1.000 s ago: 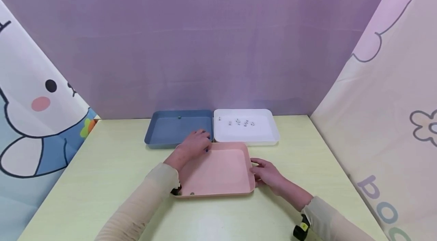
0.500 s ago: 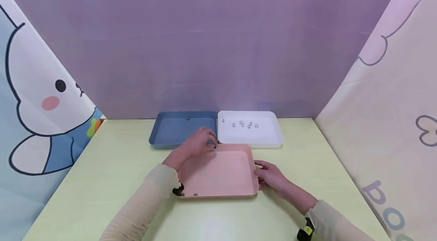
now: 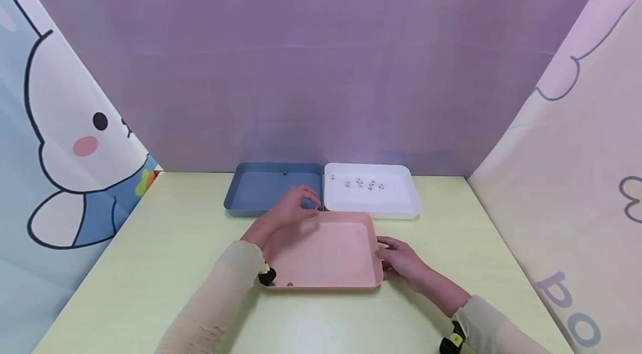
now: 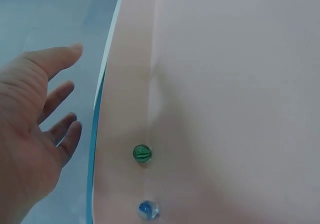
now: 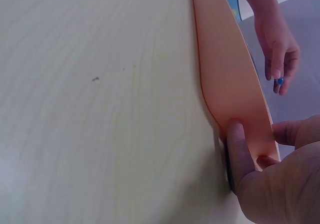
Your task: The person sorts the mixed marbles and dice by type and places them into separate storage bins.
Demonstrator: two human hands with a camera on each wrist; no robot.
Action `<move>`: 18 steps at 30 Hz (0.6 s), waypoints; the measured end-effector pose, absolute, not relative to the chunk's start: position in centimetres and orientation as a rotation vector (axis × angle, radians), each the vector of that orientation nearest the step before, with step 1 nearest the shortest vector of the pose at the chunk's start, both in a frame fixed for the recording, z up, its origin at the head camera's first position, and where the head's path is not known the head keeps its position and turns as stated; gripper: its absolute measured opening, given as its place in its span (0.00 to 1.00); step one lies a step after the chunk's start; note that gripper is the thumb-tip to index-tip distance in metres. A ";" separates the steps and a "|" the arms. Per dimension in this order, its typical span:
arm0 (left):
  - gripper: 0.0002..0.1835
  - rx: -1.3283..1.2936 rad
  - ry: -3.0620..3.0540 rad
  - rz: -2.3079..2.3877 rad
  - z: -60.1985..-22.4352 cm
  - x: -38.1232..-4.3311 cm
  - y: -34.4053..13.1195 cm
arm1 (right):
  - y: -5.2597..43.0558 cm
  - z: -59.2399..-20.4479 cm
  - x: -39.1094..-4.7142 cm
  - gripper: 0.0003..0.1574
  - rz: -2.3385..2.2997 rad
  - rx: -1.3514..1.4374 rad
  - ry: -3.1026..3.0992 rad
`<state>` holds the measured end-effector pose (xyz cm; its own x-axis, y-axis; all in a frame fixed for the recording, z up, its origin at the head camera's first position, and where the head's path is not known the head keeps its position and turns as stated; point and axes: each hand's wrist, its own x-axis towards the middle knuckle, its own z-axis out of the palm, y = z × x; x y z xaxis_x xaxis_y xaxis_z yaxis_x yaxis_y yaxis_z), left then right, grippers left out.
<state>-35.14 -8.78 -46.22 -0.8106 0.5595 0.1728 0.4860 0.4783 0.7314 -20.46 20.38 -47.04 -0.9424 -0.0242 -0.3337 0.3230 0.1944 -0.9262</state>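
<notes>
Pale counter (image 3: 125, 265) below, and here my left grip (image 3: 292, 206) pinches a blue marble (image 5: 280, 81) near the far edge of the pink tray (image 3: 333, 253); my right grip (image 3: 403, 263) pinches its right rim.

From where I stand, this person wears pale cream sleeves. The left sleeve (image 3: 198, 309), over the near side of the tabletop (image 3: 321, 326), is finely creased along the forearm; the right sleeve (image 3: 501, 329) lies toward the near right corner. Both end in looser, greyer cuffs. Beneath each cuff sits a small black device with a yellow patch, one left (image 3: 268, 276), one right (image 3: 450, 345). The left grip (image 3: 291, 209) and right grip (image 3: 403, 262) are bare hands.
</notes>
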 end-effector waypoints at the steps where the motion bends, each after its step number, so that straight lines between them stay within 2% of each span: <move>1: 0.08 0.905 2.619 1.296 -46.3 -35.2 -8.7 | 20.4 -47.0 -20.4 0.33 -1.811 0.285 2.197; 12: 0.11 0.625 2.557 1.489 -46.5 -36.5 -7.9 | 20.5 -47.1 -20.5 0.33 -1.810 0.287 2.179; 18: 0.13 0.636 2.523 1.541 -45.9 -37.6 -7.8 | 20.4 -46.8 -20.6 0.34 -1.797 0.288 2.182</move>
